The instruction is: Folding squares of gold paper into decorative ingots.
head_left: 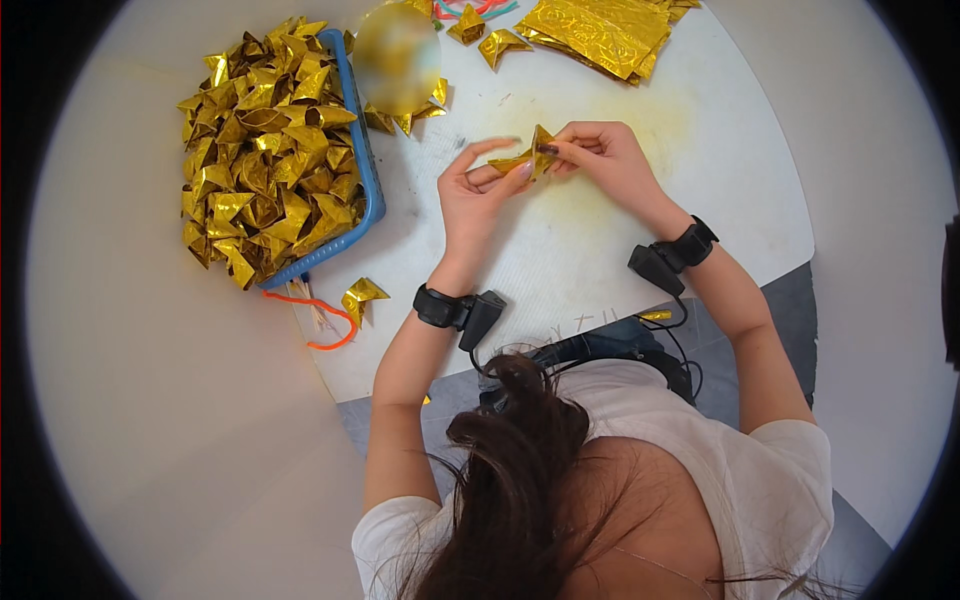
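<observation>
Over the white table, a folded gold paper ingot (541,164) is held between my two hands. My left hand (474,195) pinches its left end with the thumb, while the index finger extends away above it. On the other side, the fingertips of my right hand (598,160) are closed on the ingot's upright right part. Part of the folded paper is hidden behind my fingers. Up and to the right lies a stack of flat gold paper sheets (600,35).
At the left, a blue basket (372,190) is heaped with gold folded pieces. Loose folded pieces lie beyond my hands, and one gold piece (362,299) sits beside an orange fuzzy strip (345,318). Black straps with cabled devices circle both wrists. The table's near edge borders my lap.
</observation>
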Demonstrator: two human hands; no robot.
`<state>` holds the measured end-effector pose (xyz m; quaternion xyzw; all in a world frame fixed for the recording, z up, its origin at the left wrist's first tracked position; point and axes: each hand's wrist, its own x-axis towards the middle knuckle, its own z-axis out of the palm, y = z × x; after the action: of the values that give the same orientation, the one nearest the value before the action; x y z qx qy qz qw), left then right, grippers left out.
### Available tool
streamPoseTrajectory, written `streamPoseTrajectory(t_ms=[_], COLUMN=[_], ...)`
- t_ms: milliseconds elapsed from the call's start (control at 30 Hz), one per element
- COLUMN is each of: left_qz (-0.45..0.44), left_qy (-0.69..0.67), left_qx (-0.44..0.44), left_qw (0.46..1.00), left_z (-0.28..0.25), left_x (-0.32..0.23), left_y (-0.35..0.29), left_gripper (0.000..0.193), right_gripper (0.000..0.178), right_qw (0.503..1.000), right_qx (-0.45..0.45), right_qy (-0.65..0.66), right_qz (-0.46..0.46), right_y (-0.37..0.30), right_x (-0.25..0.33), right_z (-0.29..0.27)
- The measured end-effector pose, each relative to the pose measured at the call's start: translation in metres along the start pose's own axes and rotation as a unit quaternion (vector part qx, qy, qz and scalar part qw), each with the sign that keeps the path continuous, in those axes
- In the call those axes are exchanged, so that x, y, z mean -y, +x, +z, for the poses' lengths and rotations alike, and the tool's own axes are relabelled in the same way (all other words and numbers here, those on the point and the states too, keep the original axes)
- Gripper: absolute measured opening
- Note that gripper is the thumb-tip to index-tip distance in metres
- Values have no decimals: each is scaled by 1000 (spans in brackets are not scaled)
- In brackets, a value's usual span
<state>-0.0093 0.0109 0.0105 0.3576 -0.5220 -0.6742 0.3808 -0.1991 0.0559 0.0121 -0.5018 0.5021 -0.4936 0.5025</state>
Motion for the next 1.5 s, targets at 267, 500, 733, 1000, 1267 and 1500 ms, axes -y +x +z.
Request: streamPoseTrajectory(t_ms=[267,500,733,1000,1267,1500], left_qz=[13,91,34,-151,-190,-144], left_qy=[-67,-26,-120,-222,-297,-426], left_qx=[-33,-48,36,175,207,197], left_qw=[997,994,992,947,913,871], left_z=[17,23,8,-6,-7,-1], left_x=[8,0,0,8,9,22], left_y=[-11,-14,-5,0,-3,4], left_gripper=[30,37,33,31,29,31], right_gripper=[22,24,26,27,24,20], right_qw=[978,969,958,956,943,897], right_qx=[-104,-92,-52,52,106,86], right_qy=[167,225,270,255,277,423], right_qz=[70,54,87,136,150,94], right_y=[-4,-6,-5,-7,-7,0], right_x=[-3,6,6,4,1,-13], right_z=[11,19,10,5,1,2])
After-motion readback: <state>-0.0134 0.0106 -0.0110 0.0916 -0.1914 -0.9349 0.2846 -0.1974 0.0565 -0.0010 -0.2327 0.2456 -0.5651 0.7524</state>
